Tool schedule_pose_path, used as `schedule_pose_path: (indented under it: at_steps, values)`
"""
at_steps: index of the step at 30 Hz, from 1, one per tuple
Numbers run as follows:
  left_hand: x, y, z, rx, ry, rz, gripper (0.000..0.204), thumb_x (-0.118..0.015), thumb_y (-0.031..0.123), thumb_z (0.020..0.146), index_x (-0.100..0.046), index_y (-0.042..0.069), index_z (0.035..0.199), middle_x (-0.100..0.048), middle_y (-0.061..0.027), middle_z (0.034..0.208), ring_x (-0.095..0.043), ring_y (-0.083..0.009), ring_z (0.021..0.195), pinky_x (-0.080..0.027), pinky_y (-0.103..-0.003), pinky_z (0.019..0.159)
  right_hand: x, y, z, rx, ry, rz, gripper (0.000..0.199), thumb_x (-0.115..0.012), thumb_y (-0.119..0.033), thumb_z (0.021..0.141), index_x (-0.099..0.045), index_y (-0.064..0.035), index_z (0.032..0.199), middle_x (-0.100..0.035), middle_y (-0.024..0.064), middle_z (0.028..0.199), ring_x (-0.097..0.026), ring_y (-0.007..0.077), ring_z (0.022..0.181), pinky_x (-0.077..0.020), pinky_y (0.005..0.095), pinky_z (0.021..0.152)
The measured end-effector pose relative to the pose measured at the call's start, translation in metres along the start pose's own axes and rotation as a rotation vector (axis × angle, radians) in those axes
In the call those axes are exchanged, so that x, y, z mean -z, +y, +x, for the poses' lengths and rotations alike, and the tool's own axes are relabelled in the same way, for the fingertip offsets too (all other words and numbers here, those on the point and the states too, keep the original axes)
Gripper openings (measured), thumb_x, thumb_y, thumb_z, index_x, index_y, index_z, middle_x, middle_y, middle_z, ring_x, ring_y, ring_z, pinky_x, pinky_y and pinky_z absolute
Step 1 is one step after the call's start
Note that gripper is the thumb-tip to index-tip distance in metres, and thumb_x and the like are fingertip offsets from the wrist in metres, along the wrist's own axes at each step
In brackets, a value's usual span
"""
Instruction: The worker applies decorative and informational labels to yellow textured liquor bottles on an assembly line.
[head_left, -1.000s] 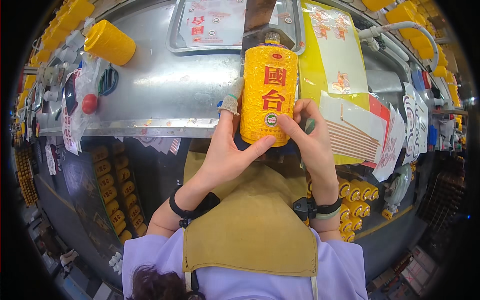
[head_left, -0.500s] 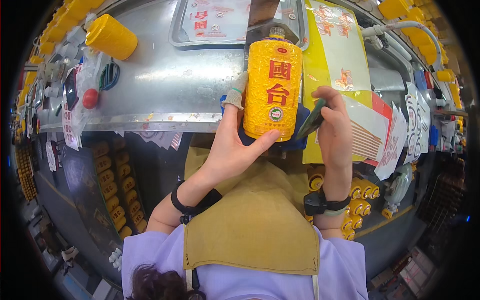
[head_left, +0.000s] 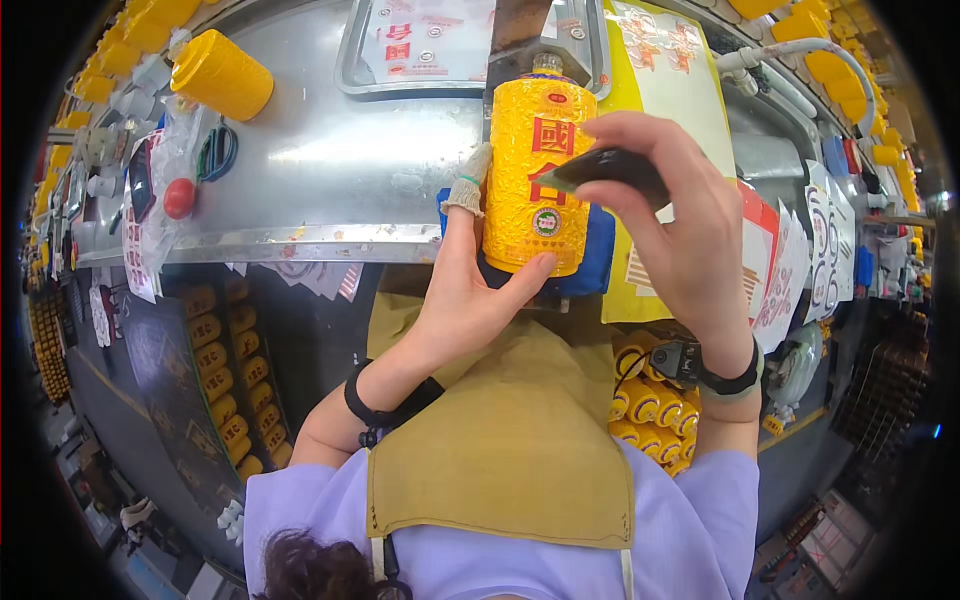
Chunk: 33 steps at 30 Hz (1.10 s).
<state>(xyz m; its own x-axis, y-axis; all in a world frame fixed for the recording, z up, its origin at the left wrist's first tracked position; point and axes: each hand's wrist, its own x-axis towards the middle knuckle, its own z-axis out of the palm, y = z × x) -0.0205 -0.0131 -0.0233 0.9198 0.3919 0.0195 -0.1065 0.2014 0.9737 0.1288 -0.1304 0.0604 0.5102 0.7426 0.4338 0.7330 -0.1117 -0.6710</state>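
Observation:
A yellow bottle (head_left: 515, 225) with a crinkled surface, red characters and a round emblem leans on a blue pad (head_left: 600, 250) at the bench's front edge. My left hand (head_left: 470, 285) holds it by its lower left side, thumb near the base; a cloth cover wraps a finger. Pinched in my right hand (head_left: 685, 215) is a dark green, flat scraper-like piece (head_left: 615, 172). Its tip is over the lower red character, partly covering it; whether it touches the bottle I cannot tell.
Behind the bottle lies a metal tray (head_left: 348, 82) with printed transfer sheets. A yellow cup-shaped cover (head_left: 222, 75), scissors (head_left: 217, 152) and a red ball (head_left: 179, 198) are at the left. To the right are a yellow sheet (head_left: 622, 300) and loose papers (head_left: 785, 270). Several yellow bottles (head_left: 650, 405) stand below.
My right hand has moved left with the scraper-like piece, from beside the bottle to over its front. The bottle has shifted slightly left and up, still in my left hand.

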Motion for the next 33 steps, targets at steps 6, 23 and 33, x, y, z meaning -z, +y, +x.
schedule_pose_path:
  at_steps: [6, 23, 33]
  values:
    - [0.003, -0.001, -0.002, 0.009, -0.044, 0.058, 0.095, -0.067, -0.003, 0.094, -0.002, 0.001, 0.164, -0.026, -0.0156, 0.164, -0.032, -0.0254, 0.151, -0.029, -0.041, 0.123, -0.005, -0.003, 0.006, 0.201, -0.233, -0.148, 0.026, -0.076, -0.004, 0.079, -0.065, -0.0035, 0.103, -0.069, 0.0092, 0.092, -0.066, 0.0297, 0.089, -0.0532, 0.0388, 0.081]
    - [0.022, -0.014, -0.025, -0.434, 0.022, 0.788, 0.061, -0.092, 0.012, 0.07, -0.071, 0.006, 0.126, -0.047, -0.0184, 0.149, -0.051, -0.0368, 0.13, -0.047, -0.046, 0.105, -0.017, 0.0, -0.092, -0.379, 0.303, 0.217, 0.024, -0.073, 0.003, 0.091, -0.067, 0.0003, 0.114, -0.068, 0.0102, 0.1, -0.071, 0.0169, 0.087, -0.0561, 0.0293, 0.071]
    - [0.034, -0.038, -0.023, -0.638, 0.104, 0.793, 0.051, -0.085, -0.007, 0.074, -0.072, 0.0, 0.122, -0.06, -0.0206, 0.138, -0.063, -0.0349, 0.123, -0.053, -0.04, 0.101, -0.044, 0.009, -0.113, -0.586, 0.348, 0.257, 0.014, -0.075, -0.004, 0.09, -0.069, -0.0033, 0.104, -0.064, 0.0036, 0.085, -0.055, 0.0106, 0.068, -0.0408, 0.0269, 0.057]
